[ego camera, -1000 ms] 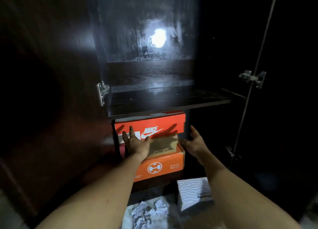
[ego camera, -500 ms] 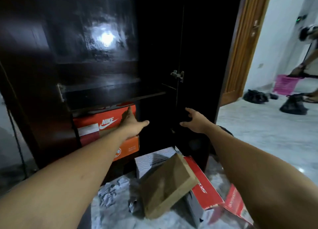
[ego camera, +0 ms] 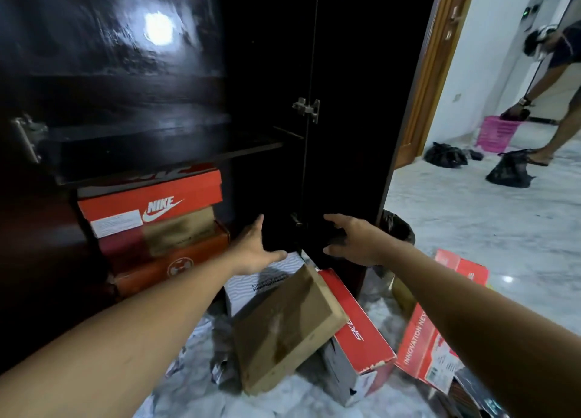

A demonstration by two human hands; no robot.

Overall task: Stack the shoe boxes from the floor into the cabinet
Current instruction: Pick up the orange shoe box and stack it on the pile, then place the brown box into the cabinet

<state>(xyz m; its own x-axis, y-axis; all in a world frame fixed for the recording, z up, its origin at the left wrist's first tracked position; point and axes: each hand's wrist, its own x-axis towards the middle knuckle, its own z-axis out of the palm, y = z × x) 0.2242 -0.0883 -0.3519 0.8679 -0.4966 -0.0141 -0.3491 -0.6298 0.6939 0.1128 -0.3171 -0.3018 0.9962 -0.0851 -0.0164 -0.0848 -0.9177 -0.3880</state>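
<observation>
Inside the dark cabinet (ego camera: 157,153), under its shelf, a red Nike box (ego camera: 151,204) rests on a brown box (ego camera: 179,233) and an orange box (ego camera: 163,266). On the floor lie a brown cardboard box (ego camera: 283,326), a white patterned box (ego camera: 251,288), a red-lidded box (ego camera: 355,329) and a red box (ego camera: 427,342) marked INNOVATION. My left hand (ego camera: 254,251) hovers open above the white box. My right hand (ego camera: 355,238) is open in front of the dark cabinet door (ego camera: 345,134), holding nothing.
Crumpled paper (ego camera: 195,354) lies on the marble floor by the boxes. A black bin (ego camera: 397,229) stands behind the door edge. In the room to the right a person (ego camera: 553,81) bends over black bags (ego camera: 509,172) and a pink basket (ego camera: 496,133).
Both hands have left the stacked boxes in the cabinet and moved right and down over the floor boxes. My view has swung right, bringing the floor pile and the doorway into sight.
</observation>
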